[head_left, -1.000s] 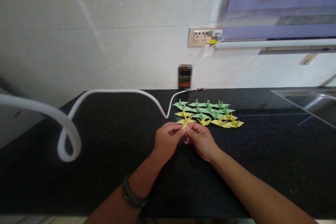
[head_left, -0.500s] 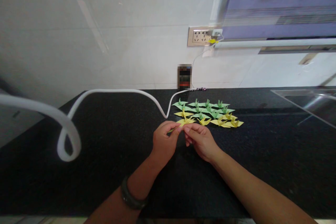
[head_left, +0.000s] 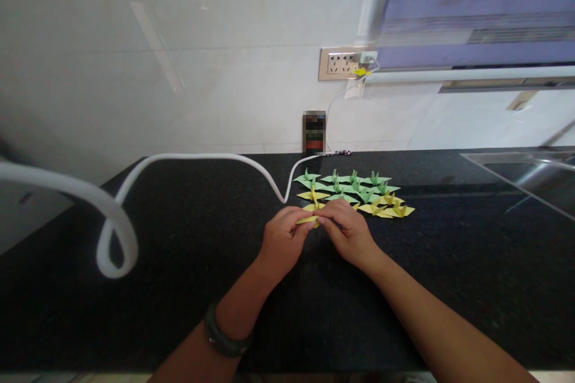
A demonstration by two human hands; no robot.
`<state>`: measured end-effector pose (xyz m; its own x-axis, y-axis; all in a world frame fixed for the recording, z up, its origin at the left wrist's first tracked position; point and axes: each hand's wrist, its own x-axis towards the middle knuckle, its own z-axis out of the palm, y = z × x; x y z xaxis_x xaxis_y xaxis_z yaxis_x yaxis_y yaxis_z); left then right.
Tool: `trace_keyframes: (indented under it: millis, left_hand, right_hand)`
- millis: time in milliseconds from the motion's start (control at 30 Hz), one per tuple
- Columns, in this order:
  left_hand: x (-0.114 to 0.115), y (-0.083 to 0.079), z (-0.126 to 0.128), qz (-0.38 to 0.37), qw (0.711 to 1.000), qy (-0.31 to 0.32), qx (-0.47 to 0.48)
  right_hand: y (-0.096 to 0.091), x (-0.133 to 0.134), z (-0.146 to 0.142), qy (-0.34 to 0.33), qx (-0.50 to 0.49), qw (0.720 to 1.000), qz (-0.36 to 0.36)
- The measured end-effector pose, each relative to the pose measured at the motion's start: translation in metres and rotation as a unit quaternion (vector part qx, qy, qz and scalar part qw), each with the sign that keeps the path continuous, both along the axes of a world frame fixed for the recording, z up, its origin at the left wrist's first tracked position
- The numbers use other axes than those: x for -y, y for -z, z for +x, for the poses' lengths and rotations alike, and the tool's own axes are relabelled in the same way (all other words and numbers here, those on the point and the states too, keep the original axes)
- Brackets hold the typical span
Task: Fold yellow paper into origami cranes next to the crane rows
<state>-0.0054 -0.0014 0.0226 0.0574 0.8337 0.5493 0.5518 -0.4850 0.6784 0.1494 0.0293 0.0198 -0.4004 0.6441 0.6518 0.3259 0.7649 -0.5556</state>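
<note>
A yellow folded paper crane (head_left: pixel 306 221) is held between my two hands, low over the dark countertop. My left hand (head_left: pixel 284 236) pinches its left side between thumb and fingers. On the other side, my right hand (head_left: pixel 351 233) has thumb and fingertips closed on it, and they hide much of its shape. Just beyond stand finished-looking paper cranes in rows: green ones (head_left: pixel 354 178) at the back and yellow ones (head_left: pixel 399 210) toward the front. One yellow crane (head_left: pixel 314 194) sits at the left of the group, right behind my fingertips.
A thick white bendy tube (head_left: pixel 193 156) loops across the left of the black countertop (head_left: pixel 179 287). A blurred-out upright device (head_left: pixel 314 133) leans at the wall, with a thin cable running to the wall socket (head_left: pixel 340 63). At the right is a metal sink (head_left: pixel 539 173).
My right hand has turned over and moved its fingers onto the top of the crane. The crane has tipped and is more covered; my left hand keeps its pinch.
</note>
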Motion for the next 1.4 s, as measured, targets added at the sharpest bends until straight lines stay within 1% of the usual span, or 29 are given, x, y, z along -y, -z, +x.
trace_keyframes:
  millis: [133,233,300,433,567,1000,1267,1400]
  left_hand:
    - [-0.0003,0.0014,0.0006,-0.024,0.999,-0.019,0.041]
    - [-0.0005,0.0035,-0.0002,-0.066,0.995,-0.016,0.067]
    - [-0.0003,0.0036,-0.0009,-0.079,0.995,-0.013,0.065]
    - [0.0009,-0.0012,-0.0011,-0.045,0.999,-0.003,0.022]
    - [0.0015,-0.0056,-0.0010,-0.018,1.000,0.004,-0.003]
    - [-0.0014,-0.0029,-0.0046,-0.074,0.997,0.011,0.011]
    - [-0.0001,-0.0012,-0.0039,-0.125,0.990,0.042,0.057]
    - [-0.0009,-0.0013,-0.0041,-0.141,0.988,0.027,0.058]
  right_hand:
    - [0.0034,0.0006,-0.0002,0.009,-0.039,0.999,-0.011]
    - [0.0023,0.0024,-0.0005,0.010,-0.052,0.998,-0.024]
    - [0.0007,0.0034,-0.0006,0.004,-0.057,0.998,-0.035]
    - [-0.0018,0.0032,-0.0008,-0.022,-0.062,0.996,-0.059]
    - [-0.0003,-0.0003,-0.0004,-0.029,-0.057,0.996,-0.070]
    - [-0.0013,-0.0009,0.0009,-0.019,-0.007,0.999,-0.035]
    - [-0.0041,0.0006,0.0015,-0.003,0.011,1.000,-0.020]
    - [-0.0040,0.0018,0.0007,-0.013,0.030,0.999,-0.007]
